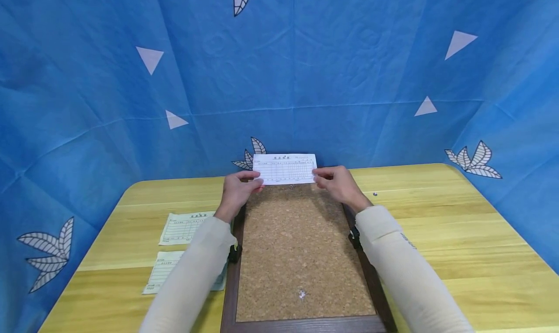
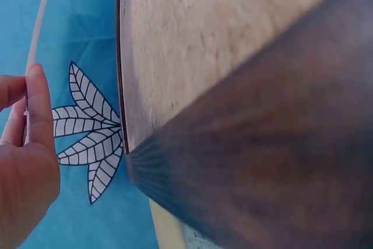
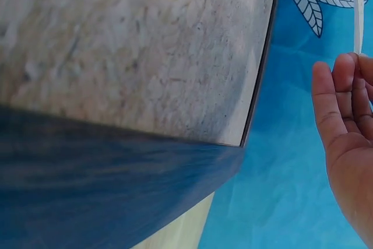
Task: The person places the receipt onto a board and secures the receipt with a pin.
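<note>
A white printed form slip (image 1: 284,169) is stretched between both hands above the far end of a cork board (image 1: 301,245) in a dark wooden frame. My left hand (image 1: 238,190) pinches the slip's left edge between thumb and fingers. At its right edge, my right hand (image 1: 342,185) pinches it the same way. Seen edge-on in the left wrist view, the slip (image 2: 39,24) rises from the fingertips; in the right wrist view the slip (image 3: 358,13) likewise stands up from the pinch. Small shiny pins (image 1: 302,294) show near the board's bottom; others show near its top.
Two paper forms lie left of the board, an upper form (image 1: 181,230) and a lower form (image 1: 163,270), partly covered by the left sleeve. A small metallic item (image 1: 375,194) rests on the wooden table (image 1: 458,236) at right. A blue patterned cloth (image 1: 305,71) hangs behind.
</note>
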A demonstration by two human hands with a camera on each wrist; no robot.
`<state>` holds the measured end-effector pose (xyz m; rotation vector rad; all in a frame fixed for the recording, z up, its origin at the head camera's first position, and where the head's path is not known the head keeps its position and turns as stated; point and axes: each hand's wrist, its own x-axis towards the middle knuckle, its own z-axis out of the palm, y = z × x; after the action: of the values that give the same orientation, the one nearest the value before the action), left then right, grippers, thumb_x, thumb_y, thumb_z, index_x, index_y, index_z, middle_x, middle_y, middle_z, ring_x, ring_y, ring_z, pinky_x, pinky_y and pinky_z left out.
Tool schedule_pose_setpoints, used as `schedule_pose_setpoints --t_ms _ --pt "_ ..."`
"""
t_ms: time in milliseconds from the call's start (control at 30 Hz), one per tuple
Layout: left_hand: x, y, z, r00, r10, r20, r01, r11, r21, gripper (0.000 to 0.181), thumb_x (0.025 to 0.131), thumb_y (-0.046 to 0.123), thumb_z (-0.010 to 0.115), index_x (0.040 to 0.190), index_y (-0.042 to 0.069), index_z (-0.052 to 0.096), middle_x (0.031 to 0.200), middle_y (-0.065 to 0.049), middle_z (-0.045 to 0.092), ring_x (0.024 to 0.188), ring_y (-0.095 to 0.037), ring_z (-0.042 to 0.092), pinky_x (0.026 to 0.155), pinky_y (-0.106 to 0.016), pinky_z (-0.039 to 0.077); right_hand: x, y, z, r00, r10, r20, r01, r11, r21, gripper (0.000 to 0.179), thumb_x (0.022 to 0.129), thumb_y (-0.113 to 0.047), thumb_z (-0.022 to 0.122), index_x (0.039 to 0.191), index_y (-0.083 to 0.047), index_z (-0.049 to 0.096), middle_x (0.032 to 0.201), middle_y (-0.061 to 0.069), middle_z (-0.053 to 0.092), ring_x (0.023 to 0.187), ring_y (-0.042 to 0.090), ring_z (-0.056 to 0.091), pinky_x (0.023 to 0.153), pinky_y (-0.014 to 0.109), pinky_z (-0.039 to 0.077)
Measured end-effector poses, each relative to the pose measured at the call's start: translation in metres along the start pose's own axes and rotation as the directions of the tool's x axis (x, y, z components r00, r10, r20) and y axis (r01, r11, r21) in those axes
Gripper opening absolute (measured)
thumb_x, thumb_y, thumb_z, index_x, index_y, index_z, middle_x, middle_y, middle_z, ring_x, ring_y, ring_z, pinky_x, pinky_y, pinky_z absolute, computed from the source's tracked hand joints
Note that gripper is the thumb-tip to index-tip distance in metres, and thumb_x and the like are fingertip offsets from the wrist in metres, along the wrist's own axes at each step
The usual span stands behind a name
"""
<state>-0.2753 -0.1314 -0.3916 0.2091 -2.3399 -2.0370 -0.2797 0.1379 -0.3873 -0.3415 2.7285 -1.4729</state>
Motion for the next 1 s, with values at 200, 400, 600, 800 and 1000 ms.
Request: schedule_pose_setpoints --t_ms 200,400,600,800,1000 --pt "0.004 0.000 0.004 1.000 -0.010 -0.011 0.010 1.000 0.004 0.022 0.090 -0.002 0.071 0.111 -0.004 0.071 0.103 -0.018 0.065 0.074 -0.015 0.069 0.085 -0.041 0.056 0.002 0.003 0.000 0.999 0.033 -0.016 -0.033 0.999 0.006 0.031 0.101 -0.009 0.059 0.130 0.001 0.065 0.117 0.021 0.068 0.095 0.025 0.067 0.069 0.025 0.048" --pt "0.005 -0.001 0.007 1.000 -0.011 -0.019 0.010 0.999 -0.039 0.022 0.088 -0.004 0.071 0.110 -0.006 0.071 0.102 -0.019 0.065 0.070 -0.013 0.068 0.076 -0.031 0.058 0.004 0.006 0.000 0.998 0.050 -0.025 -0.050 0.998 0.025 0.030 0.101 -0.009 0.059 0.129 0.001 0.065 0.115 0.020 0.068 0.093 0.022 0.066 0.069 0.025 0.048" --pt "0.007 -0.006 0.008 0.999 -0.039 -0.013 0.038 0.996 -0.079 0.022 0.088 -0.006 0.071 0.110 -0.007 0.070 0.100 -0.019 0.066 0.068 -0.012 0.069 0.080 -0.036 0.057 0.005 0.010 0.003 0.999 0.050 -0.002 -0.050 0.998 0.043 0.031 0.102 -0.009 0.058 0.131 0.002 0.064 0.111 0.022 0.069 0.094 0.028 0.067 0.069 0.026 0.047" --pt "0.009 -0.010 0.009 0.998 -0.053 -0.032 0.053 0.999 -0.006 0.023 0.089 -0.002 0.071 0.111 -0.005 0.071 0.104 -0.019 0.065 0.074 -0.015 0.069 0.079 -0.035 0.058 0.005 0.010 0.007 0.999 0.045 0.025 -0.046 0.999 0.014 0.031 0.102 -0.008 0.056 0.131 0.002 0.064 0.111 0.020 0.069 0.093 0.028 0.068 0.069 0.027 0.048" --pt "0.008 -0.014 0.010 0.997 -0.071 -0.036 0.076 0.988 0.136 0.022 0.090 0.004 0.072 0.112 0.001 0.074 0.113 -0.015 0.065 0.089 -0.020 0.065 0.080 -0.034 0.056 0.004 0.016 0.010 0.998 0.018 0.053 -0.015 0.998 -0.055 0.031 0.103 -0.005 0.053 0.132 0.002 0.063 0.113 0.020 0.068 0.088 0.022 0.066 0.066 0.027 0.045"
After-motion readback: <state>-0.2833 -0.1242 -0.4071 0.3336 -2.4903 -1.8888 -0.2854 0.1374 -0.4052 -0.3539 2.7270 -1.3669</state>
